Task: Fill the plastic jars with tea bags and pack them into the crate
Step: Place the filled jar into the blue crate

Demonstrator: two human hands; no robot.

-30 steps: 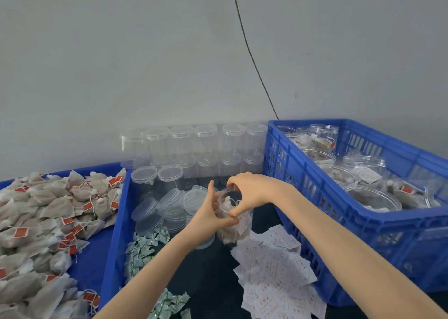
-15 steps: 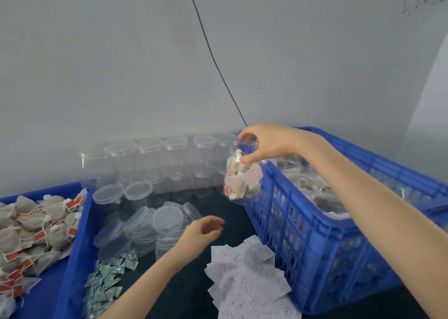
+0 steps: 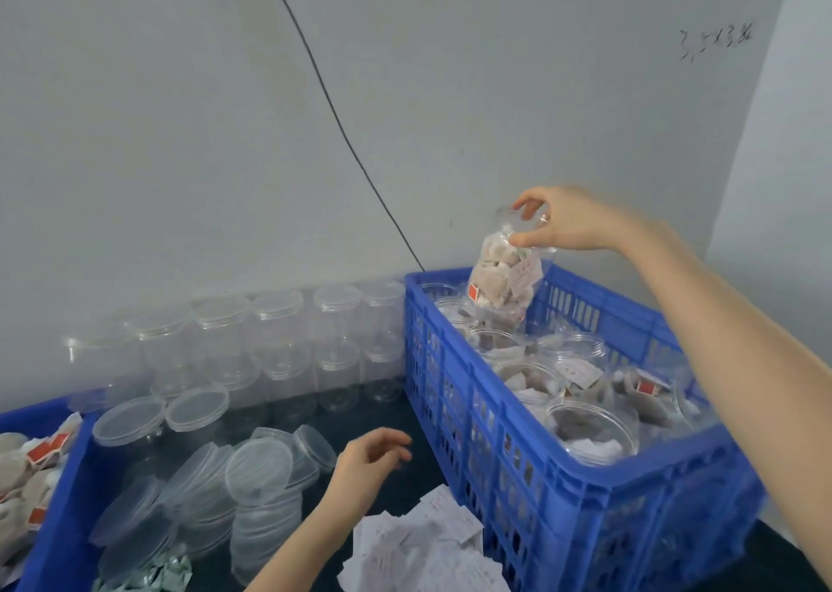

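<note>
Against the grey wall, the right hand [image 3: 574, 226] is gripping a filled jar [image 3: 506, 276] by its lid above the crate's [image 3: 562, 470] far edge, while the left hand [image 3: 367, 465] is hovering slack-fingered, holding nothing.

Wall scribble [image 3: 716, 42] unreadable; tea-bag tray [image 3: 45, 524] cut off at left.

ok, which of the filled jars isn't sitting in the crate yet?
The filled jar held by its rim in the right hand, tilted above the blue crate's far end; the others rest inside.

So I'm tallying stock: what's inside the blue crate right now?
The blue crate holds clear jars packed with tea bags and paper slips. The right hand holds another filled jar above it. Lower layers and the crate floor are hidden.
</note>
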